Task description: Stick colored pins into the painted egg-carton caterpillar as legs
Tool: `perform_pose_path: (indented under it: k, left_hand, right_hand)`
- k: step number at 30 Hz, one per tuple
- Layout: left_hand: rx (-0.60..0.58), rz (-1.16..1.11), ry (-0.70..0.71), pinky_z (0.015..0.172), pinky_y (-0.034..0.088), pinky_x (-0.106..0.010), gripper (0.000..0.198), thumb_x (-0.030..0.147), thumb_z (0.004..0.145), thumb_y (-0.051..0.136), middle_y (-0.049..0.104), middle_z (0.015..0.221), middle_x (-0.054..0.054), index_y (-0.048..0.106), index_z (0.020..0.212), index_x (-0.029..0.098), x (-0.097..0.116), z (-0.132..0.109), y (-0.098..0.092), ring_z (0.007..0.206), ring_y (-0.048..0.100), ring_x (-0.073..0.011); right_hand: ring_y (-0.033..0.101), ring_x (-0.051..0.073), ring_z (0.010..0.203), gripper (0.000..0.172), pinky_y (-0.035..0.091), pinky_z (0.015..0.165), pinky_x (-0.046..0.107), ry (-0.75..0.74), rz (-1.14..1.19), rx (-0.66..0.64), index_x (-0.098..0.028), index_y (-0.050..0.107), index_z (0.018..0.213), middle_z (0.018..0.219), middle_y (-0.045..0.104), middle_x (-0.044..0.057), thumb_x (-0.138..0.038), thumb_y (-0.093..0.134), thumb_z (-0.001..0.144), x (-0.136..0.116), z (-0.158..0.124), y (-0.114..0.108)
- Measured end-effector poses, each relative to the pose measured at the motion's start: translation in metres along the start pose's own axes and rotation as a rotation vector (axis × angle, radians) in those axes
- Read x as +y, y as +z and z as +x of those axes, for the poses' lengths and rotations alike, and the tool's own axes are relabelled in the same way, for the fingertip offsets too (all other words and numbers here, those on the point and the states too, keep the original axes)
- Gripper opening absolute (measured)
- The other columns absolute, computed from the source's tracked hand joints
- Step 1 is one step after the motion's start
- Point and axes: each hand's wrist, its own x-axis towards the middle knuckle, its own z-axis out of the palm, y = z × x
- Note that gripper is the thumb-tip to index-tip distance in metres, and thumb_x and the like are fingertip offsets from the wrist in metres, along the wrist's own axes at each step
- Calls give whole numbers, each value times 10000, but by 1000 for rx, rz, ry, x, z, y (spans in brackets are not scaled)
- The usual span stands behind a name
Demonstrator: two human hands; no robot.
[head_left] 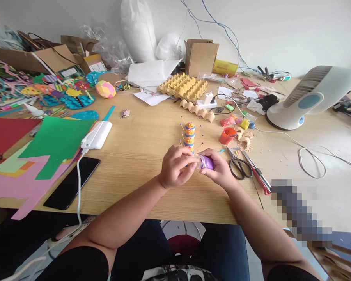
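A small clear plastic packet of purple modelling clay (206,162) is between my two hands, above the table near its front edge. My right hand (218,168) wraps round the purple part. At the packet's clear left end, the fingers of my left hand (177,166) pinch the plastic. Just beyond stands an egg-carton caterpillar (189,134) in orange and blue, with thin purple-tipped sticks out to both sides. Its near end is hidden behind my left hand.
Right of my hands lie black-handled scissors (240,168) and a red utility knife (259,175). An orange cup (227,136) stands beyond them, near a white fan (307,97). Coloured paper (58,140), a power bank (96,134) and a phone (73,183) lie left. Yellow egg trays (184,88) are behind.
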Motion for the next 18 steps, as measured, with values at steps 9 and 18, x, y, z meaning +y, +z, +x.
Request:
perform_pose_path:
  k: [9, 18]
  left_hand:
    - [-107, -243, -307, 759, 522, -329, 120, 335, 860, 727, 668, 825, -42, 771, 907, 234, -3, 6, 9, 796, 631, -177]
    - [-184, -328, -518, 596, 468, -261, 148, 364, 832, 757, 666, 794, -31, 791, 855, 222, -4, 3, 12, 686, 599, -140]
  right_hand:
    - [641, 265, 922, 501, 548, 804, 416, -164, -444, 37, -263, 631, 1157, 1014, 656, 100, -580, 757, 790, 8, -2, -10]
    - [642, 272, 978, 445, 533, 852, 425, -178, -640, -21, -299, 659, 1234, 1091, 658, 105, -540, 700, 863, 11, -5, -8]
